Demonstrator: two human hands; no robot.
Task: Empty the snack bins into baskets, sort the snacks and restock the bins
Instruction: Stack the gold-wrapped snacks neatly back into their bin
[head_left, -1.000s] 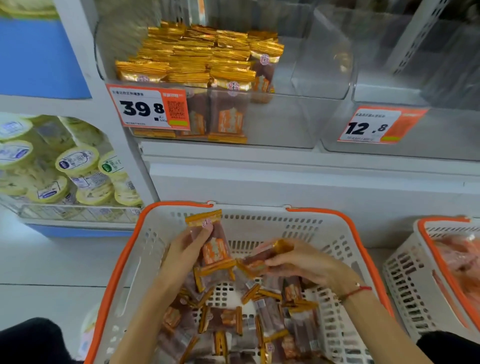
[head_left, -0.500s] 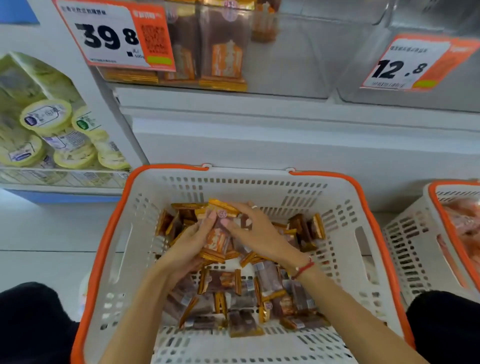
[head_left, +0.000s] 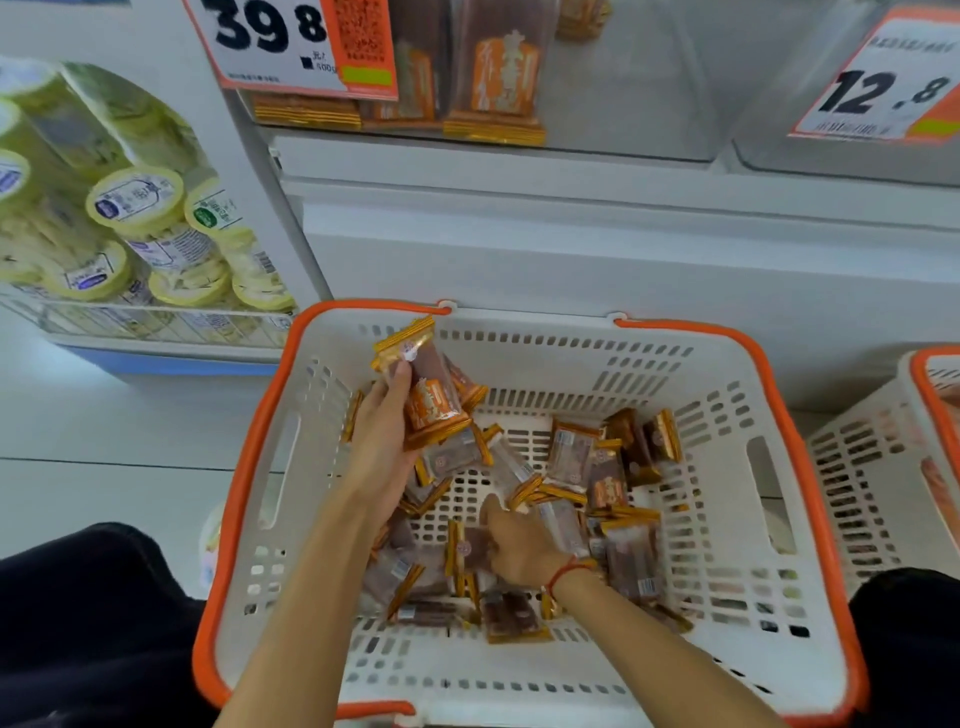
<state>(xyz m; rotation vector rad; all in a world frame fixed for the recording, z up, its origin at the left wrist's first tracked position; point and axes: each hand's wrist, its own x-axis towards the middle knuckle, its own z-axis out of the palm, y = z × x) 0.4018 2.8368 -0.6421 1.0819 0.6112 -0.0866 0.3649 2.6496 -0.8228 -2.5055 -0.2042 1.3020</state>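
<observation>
The stack of snack packets (head_left: 434, 400) now sits in the left hand (head_left: 382, 441) alone, fingers curled round it, thumb pressed on the top packet, held up near the far left corner of the white basket (head_left: 727, 597). Half a second ago both hands were gathered on that stack in the middle of the basket. The right hand (head_left: 519, 551) has come away and dropped toward the near side, down among the loose packets (head_left: 602, 483) on the basket floor; its fingers are hidden beneath it, so I cannot tell whether they grip anything. A red cord (head_left: 563, 571) circles that wrist. Loose packets lie mostly along the right and near parts of the floor. A second basket (head_left: 883, 483) stands just beside the right edge. Above, the clear bin (head_left: 623, 78) with the 39.8 price tag (head_left: 291, 47) holds a few upright packets.
</observation>
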